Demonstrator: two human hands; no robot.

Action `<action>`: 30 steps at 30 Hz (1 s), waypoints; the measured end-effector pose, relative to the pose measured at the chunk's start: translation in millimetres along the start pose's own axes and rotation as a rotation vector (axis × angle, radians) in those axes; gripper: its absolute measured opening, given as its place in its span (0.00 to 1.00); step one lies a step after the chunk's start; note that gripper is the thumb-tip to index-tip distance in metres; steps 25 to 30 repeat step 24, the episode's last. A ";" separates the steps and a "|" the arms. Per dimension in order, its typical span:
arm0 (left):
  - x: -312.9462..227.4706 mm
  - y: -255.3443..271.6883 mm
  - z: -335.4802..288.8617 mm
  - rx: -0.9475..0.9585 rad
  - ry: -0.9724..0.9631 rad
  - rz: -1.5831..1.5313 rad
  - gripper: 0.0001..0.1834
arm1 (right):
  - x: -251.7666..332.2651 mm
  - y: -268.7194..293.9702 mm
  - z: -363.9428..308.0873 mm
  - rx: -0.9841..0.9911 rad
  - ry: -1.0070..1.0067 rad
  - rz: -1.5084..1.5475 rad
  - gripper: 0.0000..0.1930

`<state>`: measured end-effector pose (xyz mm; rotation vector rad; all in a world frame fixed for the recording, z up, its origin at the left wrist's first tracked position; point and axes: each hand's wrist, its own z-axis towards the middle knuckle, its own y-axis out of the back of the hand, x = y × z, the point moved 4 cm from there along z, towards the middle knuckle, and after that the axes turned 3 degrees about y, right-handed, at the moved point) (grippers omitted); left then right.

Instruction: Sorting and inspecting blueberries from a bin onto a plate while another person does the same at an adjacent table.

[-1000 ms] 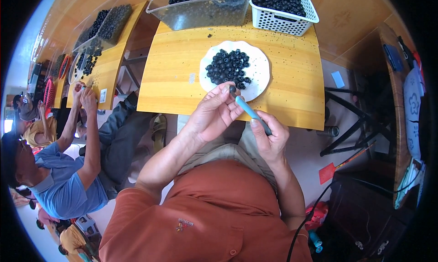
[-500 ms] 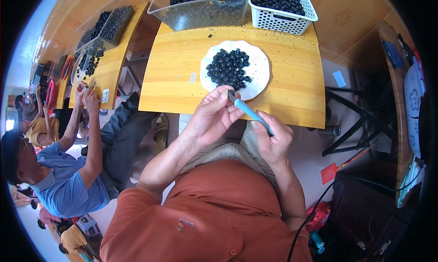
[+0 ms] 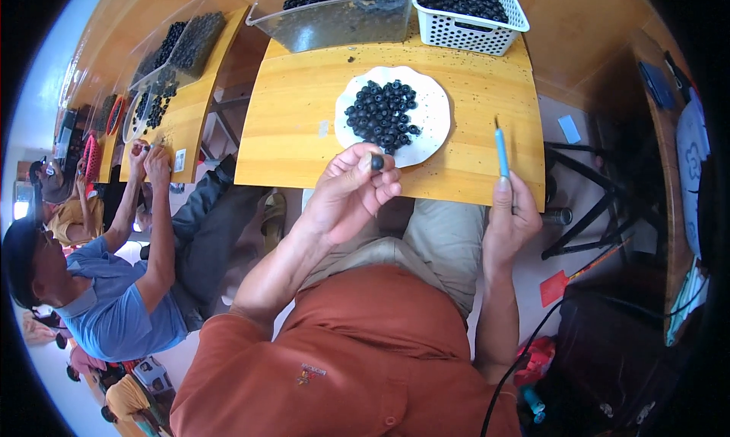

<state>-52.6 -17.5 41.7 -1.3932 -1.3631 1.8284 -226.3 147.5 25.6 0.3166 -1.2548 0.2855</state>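
Observation:
My left hand [image 3: 351,190] pinches one dark, round, bead-like ball [image 3: 376,162] between thumb and fingertips, just over the near rim of the plate. My right hand [image 3: 511,212] grips a slim tool with a light blue handle [image 3: 502,154]. Its thin dark tip points up and away, over the right part of the table, apart from the ball. A white scalloped plate [image 3: 433,125] carries a heap of similar dark balls [image 3: 380,110], some showing a pale ring or hole. Whether they are beads or berries I cannot tell.
At the table's [image 3: 289,110] far edge stand a clear bin [image 3: 334,28] and a white perforated basket [image 3: 468,38], both full of dark balls. Dark crumbs dot the wood. At left, a person in blue [image 3: 122,300] works at another table. A red flat paddle [image 3: 553,288] is at right.
My right hand has swung right with the tool, drawing its tip away from the ball. The tool now stands nearly upright. My left hand keeps its pinch on the ball, which shows more plainly.

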 end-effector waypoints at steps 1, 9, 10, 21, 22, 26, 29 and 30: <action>0.9 1.2 0.4 0.001 0.001 0.001 0.09 | 1.5 -4.5 -2.9 0.060 -0.005 -0.004 0.13; 6.4 9.0 0.5 -0.147 0.017 0.051 0.10 | 3.8 -19.4 -22.9 0.224 0.058 0.060 0.14; 6.0 9.7 0.0 -0.148 0.016 0.052 0.10 | 4.3 -19.4 -24.3 0.224 0.058 0.062 0.14; 10.4 23.3 1.4 -0.234 0.027 0.080 0.11 | -3.8 -19.5 -30.8 0.306 0.030 0.036 0.15; 10.1 24.4 1.6 -0.233 0.028 0.081 0.11 | -5.1 -19.1 -31.4 0.305 0.031 0.036 0.15; 9.0 27.2 2.2 -0.240 0.028 0.127 0.12 | -8.8 -19.3 -32.6 0.304 0.052 0.042 0.15; 9.0 27.2 2.2 -0.240 0.028 0.127 0.12 | -8.8 -19.3 -32.6 0.304 0.052 0.042 0.15; 9.0 27.2 2.2 -0.240 0.028 0.127 0.12 | -8.8 -19.3 -32.6 0.304 0.052 0.042 0.15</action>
